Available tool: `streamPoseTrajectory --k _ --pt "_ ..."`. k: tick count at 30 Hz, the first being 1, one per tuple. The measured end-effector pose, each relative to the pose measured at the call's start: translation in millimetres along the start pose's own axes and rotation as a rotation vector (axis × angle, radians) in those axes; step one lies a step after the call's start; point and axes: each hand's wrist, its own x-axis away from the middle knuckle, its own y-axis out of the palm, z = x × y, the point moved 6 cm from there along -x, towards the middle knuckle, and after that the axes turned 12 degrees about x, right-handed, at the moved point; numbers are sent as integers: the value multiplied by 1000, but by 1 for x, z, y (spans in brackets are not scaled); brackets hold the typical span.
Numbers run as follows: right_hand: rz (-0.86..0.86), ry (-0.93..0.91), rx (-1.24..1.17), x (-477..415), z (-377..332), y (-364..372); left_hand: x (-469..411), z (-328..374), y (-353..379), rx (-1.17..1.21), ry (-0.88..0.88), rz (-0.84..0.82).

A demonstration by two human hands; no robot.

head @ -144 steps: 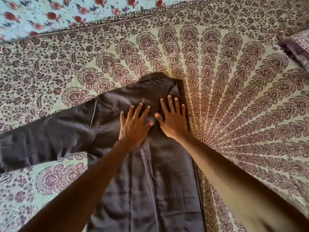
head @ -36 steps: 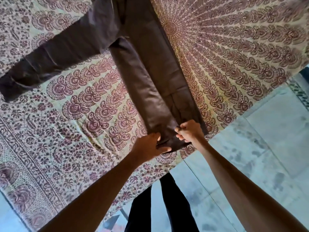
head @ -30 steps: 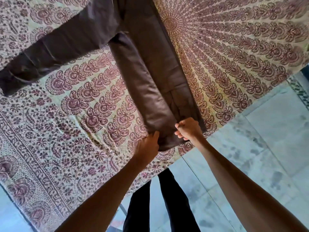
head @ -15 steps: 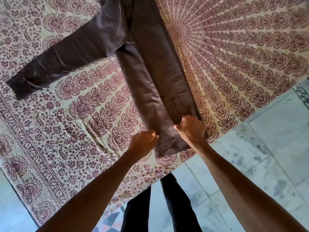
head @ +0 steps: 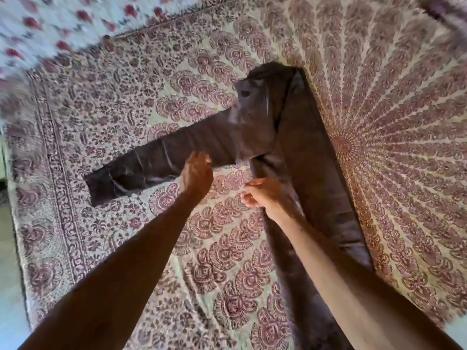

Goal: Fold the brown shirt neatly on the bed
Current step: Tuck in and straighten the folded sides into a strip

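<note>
The brown shirt [head: 307, 157] lies on the bed, its body folded into a long narrow strip, collar at the far end. One sleeve [head: 156, 162] stretches out flat to the left, ending in the cuff. My left hand [head: 196, 175] hovers at the sleeve's near edge, about halfway along it, fingers straight and holding nothing. My right hand [head: 265, 197] is over the sheet just left of the folded body, below the armpit. Its fingers are half curled with nothing seen in them. My right forearm covers the strip's near end.
A mandala-print bedsheet [head: 394, 137] covers the bed. A lighter sheet with red flowers [head: 50, 24] lies beyond it at the far left. A dark patterned pillow corner [head: 444, 8] shows at the top right. Pale floor [head: 7, 248] runs along the left edge.
Both hands have let go of the shirt's hem at the bed's near edge and moved up toward the outstretched sleeve. The view has swung up from the floor onto the bed.
</note>
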Motion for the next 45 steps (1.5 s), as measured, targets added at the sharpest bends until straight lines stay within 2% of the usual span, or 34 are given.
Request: streamPoseTrajectory --k 5,7,9,11,15,16,18,20,23,27,29,31,33,36,38,41,42,45 --pt "-58 141 -445 -51 -47 62 -76 -52 -30 -221 8 22" --pt "24 198 -539 -67 -55 68 -96 -77 -37 -314 -21 -51" --pt "103 245 -592 -74 -60 68 -107 -100 -45 -309 -88 -130" --pt "124 285 -656 -74 -61 70 -110 -111 -50 -170 -130 -234" --pt "196 237 -832 -54 -51 52 -72 -89 -40 -58 -292 -683" --pt "207 210 -866 -45 -46 44 -55 -74 -36 74 -387 -764" --pt "147 171 -824 -24 -30 39 -25 -45 -21 495 -642 -841" --pt "-7 170 -754 -1 -10 47 -4 -14 -1 813 -765 -824" --pt "-136 147 -635 30 16 50 9 23 30 951 -732 -691" --pt "44 82 -521 51 45 9 20 73 48 892 -569 -602" --pt "44 110 -586 64 53 -13 22 94 47 865 -486 -549" --pt "53 105 -687 78 63 -38 31 116 47 946 -479 -506" --pt "99 124 -811 95 75 -62 49 134 50 1089 -588 -489" --pt "-9 91 -992 121 88 -82 79 153 64 1265 -762 -473" --pt "6 27 -818 128 107 -94 96 161 70 1367 -822 -461" --pt "109 -30 -342 144 131 -112 112 173 70 1515 -839 -427" --pt "169 -57 -275 150 135 -120 114 178 67 1555 -821 -428" --pt "336 -219 -310 170 129 -148 113 190 62 1657 -760 -447"
